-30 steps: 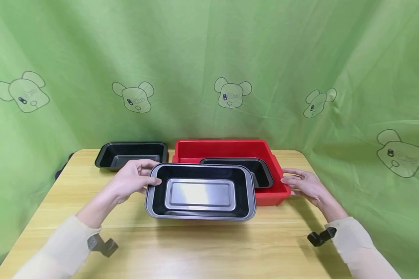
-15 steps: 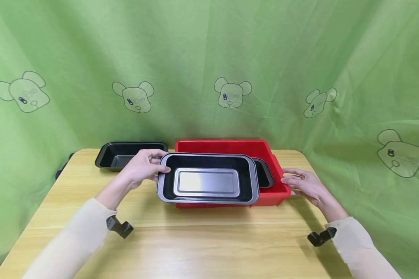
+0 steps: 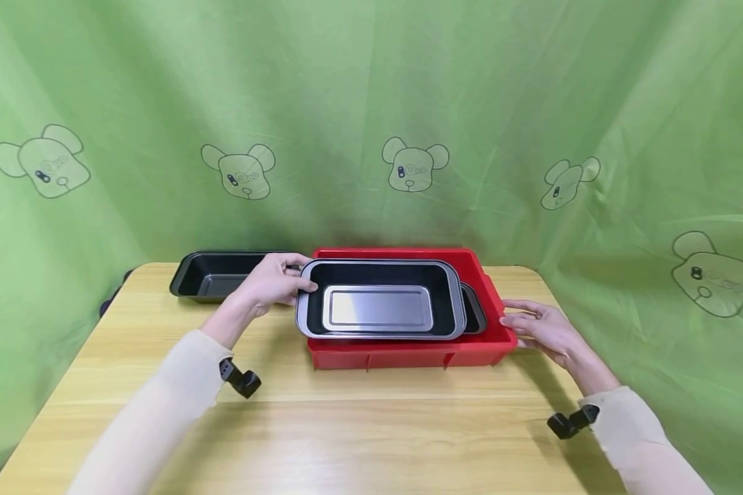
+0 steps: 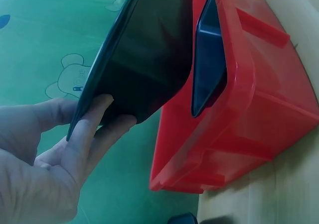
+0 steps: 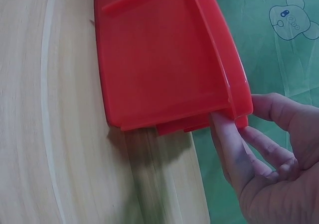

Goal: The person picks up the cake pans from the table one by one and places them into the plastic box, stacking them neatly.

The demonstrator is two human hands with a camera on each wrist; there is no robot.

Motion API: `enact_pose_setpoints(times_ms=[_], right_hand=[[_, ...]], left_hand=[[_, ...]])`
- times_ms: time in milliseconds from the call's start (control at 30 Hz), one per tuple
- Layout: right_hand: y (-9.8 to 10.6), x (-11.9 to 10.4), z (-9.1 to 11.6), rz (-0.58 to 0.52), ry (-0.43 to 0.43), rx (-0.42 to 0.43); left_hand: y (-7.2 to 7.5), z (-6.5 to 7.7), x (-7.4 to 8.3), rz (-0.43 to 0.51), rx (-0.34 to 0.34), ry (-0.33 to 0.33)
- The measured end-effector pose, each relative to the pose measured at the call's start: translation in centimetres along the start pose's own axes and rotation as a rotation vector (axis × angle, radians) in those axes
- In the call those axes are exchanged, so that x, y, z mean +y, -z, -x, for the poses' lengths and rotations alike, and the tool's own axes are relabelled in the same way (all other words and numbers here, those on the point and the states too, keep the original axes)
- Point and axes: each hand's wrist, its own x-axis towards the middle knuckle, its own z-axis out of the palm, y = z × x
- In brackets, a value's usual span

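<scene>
My left hand (image 3: pixel 274 283) pinches the left end of a black loaf pan (image 3: pixel 378 308), thumb over the rim and fingers underneath. That pan is tilted towards me above a red plastic bin (image 3: pixel 402 357). Inside the bin lies a second loaf pan (image 3: pixel 474 313), mostly hidden by the held one; the left wrist view shows this lower pan (image 4: pixel 210 55) with a gap below the raised one. At the bin's right end my right hand (image 3: pixel 545 330) grips the rim, with thumb and fingers on either side of it in the right wrist view.
Another black loaf pan (image 3: pixel 219 275) stands on the wooden table (image 3: pixel 371 433) to the left of the bin, partly behind my left hand. A green curtain (image 3: pixel 322 103) with printed bear heads hangs close behind the table.
My left hand has carried the loaf pan away from me and slightly right, from in front of the red bin to over it. The right hand has stayed on the rim.
</scene>
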Motion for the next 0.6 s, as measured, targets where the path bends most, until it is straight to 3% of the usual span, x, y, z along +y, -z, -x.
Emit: enact_pose_setpoints(times_ms=[600], right_hand=[[0.1,0.1,-0.1,0.0,0.012,-0.017]], left_hand=[[-2.7,-3.4,0.4,0.044,-0.004,0.01]])
